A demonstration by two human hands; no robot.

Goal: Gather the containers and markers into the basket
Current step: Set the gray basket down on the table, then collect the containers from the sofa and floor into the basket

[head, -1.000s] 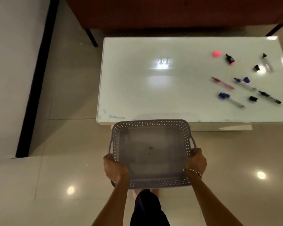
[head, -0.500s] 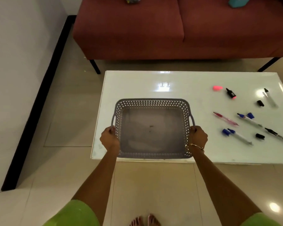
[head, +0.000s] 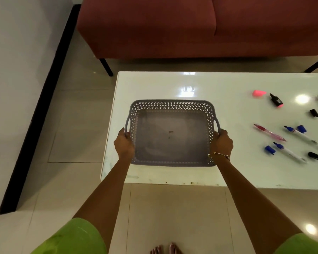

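While markers (head: pixel 300 134) lie loose, hands grip basket (head: pixel 172 102)

One side each, the left hand (head: pixel 124 143) and right hand (head: pixel 222 143) clasp it over the left half of the white table (head: pixel 154 85); uncapped markers lie well to its right.

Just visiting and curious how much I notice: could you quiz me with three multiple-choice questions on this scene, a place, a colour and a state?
1. Where do the markers lie?
A. inside the basket
B. on the table, right of the basket
C. on the floor

2. What colour is the basket?
A. red
B. green
C. grey

3. How is the basket held?
A. by the left hand and right hand together
B. by one hand alone
C. by no hand

Answers:
1 B, they lie on the white top beside it.
2 C, its perforated walls are grey.
3 A, each hand grips a side.
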